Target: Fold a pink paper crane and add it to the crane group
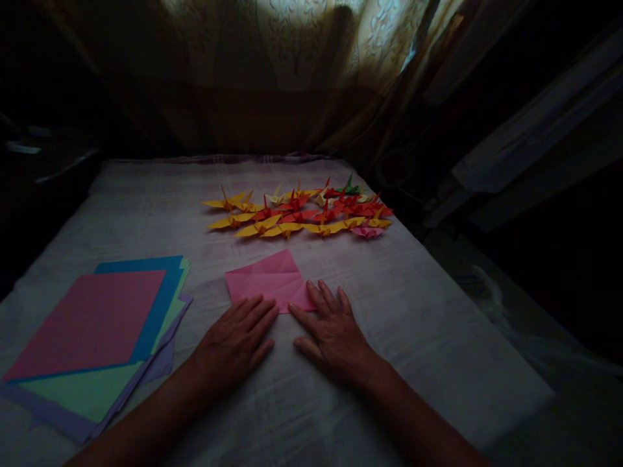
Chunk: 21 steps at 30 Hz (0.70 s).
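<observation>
A folded sheet of pink origami paper (265, 285) lies flat on the cloth-covered table, creases showing across it and one corner pointing away from me. My left hand (238, 337) rests palm down, its fingertips on the near left edge of the paper. On the right, my right hand (333, 331) is also palm down, fingers spread over the paper's near right corner. Neither hand grips anything; the fingers are stretched out. Part of the near edge is hidden under the fingers.
Left of me lies a stack of coloured paper (92, 318), pink on top, with blue, green and purple beneath. Beyond the pink paper stand several folded paper cranes (285, 229) in yellow, red, cream, green and pink. A curtain (233, 117) hangs behind the table (428, 350).
</observation>
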Motion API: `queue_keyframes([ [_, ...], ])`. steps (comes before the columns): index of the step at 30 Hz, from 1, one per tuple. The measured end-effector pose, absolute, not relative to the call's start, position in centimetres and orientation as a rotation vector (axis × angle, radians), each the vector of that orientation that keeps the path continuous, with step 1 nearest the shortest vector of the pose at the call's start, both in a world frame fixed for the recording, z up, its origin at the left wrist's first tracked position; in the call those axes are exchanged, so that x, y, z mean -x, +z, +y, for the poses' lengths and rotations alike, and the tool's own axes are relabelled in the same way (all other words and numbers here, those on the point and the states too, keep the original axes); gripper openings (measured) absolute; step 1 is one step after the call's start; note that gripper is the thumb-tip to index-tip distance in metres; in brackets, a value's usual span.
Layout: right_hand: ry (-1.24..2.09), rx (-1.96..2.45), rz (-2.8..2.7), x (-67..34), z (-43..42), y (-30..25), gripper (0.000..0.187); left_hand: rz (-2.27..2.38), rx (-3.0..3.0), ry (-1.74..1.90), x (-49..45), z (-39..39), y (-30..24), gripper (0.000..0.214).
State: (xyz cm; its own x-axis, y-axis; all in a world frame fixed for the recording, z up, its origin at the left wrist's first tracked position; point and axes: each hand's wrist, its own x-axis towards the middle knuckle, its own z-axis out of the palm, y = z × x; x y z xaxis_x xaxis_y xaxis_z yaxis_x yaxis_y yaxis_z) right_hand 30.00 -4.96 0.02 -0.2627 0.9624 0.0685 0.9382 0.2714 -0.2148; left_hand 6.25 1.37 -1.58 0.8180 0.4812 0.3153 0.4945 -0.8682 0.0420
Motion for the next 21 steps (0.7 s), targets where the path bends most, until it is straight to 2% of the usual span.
queue_keyframes([
  [11,0.266,1.820,-2.357,-31.7,-5.0,0.1,0.061,-0.768,2.948,-0.431,-6.1,1.6,-1.9,0.048],
  [15,0.143,1.852,-2.081,-32.2,-4.5,-0.1,0.039,-0.774,2.936,-0.440,-6.0,1.5,-1.9,0.048],
  [18,0.207,1.838,-1.993,-32.3,-4.0,-0.5,0.017,-0.761,2.929,-0.417,-6.1,1.6,-1.7,0.048],
  [21,0.267,1.841,-1.967,-31.9,-3.5,-0.7,0.011,-0.751,2.934,-0.396,-6.1,1.6,-1.4,0.048],
])
